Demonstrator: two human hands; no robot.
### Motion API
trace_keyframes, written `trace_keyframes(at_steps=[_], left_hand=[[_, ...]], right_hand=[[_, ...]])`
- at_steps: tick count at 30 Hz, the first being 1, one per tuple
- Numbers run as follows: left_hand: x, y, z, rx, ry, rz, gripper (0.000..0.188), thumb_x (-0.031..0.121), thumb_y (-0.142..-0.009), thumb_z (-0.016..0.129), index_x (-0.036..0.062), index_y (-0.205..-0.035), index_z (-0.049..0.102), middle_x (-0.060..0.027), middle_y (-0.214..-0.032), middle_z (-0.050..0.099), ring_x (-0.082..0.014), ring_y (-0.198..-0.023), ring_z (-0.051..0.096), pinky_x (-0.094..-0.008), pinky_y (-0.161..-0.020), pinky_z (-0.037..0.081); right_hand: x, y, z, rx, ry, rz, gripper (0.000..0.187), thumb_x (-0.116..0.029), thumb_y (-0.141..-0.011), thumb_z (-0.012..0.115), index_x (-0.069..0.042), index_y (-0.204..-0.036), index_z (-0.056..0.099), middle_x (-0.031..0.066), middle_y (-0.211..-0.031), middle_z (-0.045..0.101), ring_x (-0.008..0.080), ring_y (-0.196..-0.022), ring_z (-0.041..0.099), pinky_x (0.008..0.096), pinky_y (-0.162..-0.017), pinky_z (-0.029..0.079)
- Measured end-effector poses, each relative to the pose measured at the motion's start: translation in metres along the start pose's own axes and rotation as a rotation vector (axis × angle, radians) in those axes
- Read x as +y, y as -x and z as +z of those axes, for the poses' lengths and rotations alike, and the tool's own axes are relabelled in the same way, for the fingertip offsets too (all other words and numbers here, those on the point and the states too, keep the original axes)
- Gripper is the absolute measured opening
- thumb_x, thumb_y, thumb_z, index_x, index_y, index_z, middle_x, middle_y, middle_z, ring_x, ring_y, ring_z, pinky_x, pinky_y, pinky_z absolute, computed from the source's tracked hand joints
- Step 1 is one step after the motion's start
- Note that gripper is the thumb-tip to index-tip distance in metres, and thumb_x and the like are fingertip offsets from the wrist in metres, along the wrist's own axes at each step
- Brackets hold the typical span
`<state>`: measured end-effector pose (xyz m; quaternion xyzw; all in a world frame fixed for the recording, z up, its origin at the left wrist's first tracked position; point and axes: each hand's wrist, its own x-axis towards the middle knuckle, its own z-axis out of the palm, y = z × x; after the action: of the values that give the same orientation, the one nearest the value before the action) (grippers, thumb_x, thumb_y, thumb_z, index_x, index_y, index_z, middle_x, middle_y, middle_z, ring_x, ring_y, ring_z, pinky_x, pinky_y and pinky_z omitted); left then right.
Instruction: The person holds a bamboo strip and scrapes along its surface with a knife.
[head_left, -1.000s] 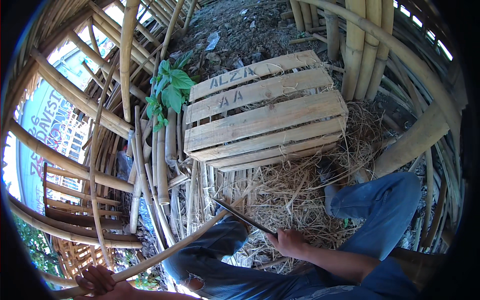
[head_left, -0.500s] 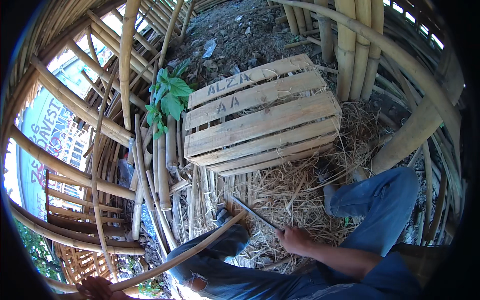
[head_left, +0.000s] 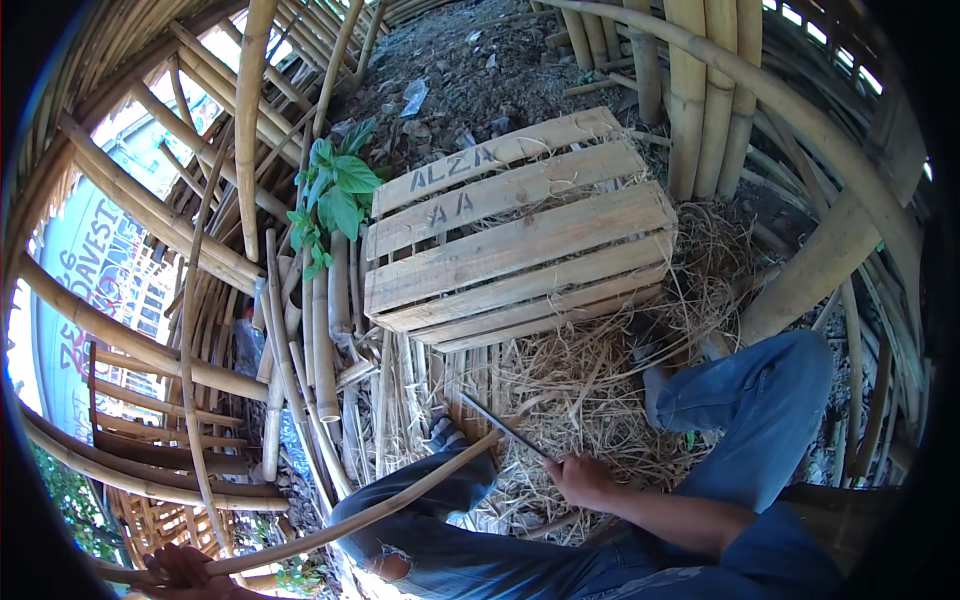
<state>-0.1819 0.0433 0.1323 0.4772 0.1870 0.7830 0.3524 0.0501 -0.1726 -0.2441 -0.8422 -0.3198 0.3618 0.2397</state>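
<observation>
My left hand (head_left: 182,572), low at the left, is closed around a long pale bamboo strip (head_left: 400,500). The strip bows across my left leg toward the middle, where its far part meets the knife. In my right hand (head_left: 585,482) is a knife with a long, narrow, dark blade (head_left: 503,425); my fingers cover its handle. The blade points up and left, crossing the strip near its far end. Whether the edge bites into the bamboo cannot be made out.
A slatted wooden crate (head_left: 520,235) lies ahead, with fibrous shavings (head_left: 590,400) heaped beside and below it. A leafy plant (head_left: 340,190) grows left of the crate. Bamboo poles (head_left: 705,100) stand at the right; a bamboo lattice (head_left: 150,335) lines the left.
My left hand has shifted slightly left and up with the strip, which now bows more. A thin pale length shows beyond the blade. My right hand and the knife have barely moved.
</observation>
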Motion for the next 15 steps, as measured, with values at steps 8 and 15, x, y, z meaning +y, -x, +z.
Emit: trace_keyframes(at_steps=[8, 15], left_hand=[[0.014, -0.013, -0.032, -0.29, 0.18, -0.039, 0.053, 0.049, -0.09, 0.057, 0.0022, -0.114, 0.061, -0.0148, -0.105, 0.067, -0.0254, -0.089, 0.065, -0.0377, -0.076, 0.055], [0.006, -0.059, -0.049, -0.171, 0.042, -0.12, 0.053, 0.052, -0.086, 0.063, 0.0011, -0.102, 0.064, -0.0147, -0.089, 0.068, -0.0255, -0.078, 0.066, -0.0378, -0.066, 0.053]], right_hand=[[-0.004, -0.001, -0.019, -0.024, 0.038, -0.069, 0.06, -0.051, -0.098, 0.034, 0.001, -0.086, 0.061, 0.0178, -0.057, 0.061, 0.036, -0.057, 0.065, 0.0469, -0.048, 0.051], [0.007, 0.003, -0.008, -0.046, 0.068, 0.077, 0.062, -0.051, -0.098, 0.034, 0.003, -0.09, 0.064, 0.0197, -0.063, 0.063, 0.037, -0.068, 0.068, 0.0492, -0.055, 0.053]])
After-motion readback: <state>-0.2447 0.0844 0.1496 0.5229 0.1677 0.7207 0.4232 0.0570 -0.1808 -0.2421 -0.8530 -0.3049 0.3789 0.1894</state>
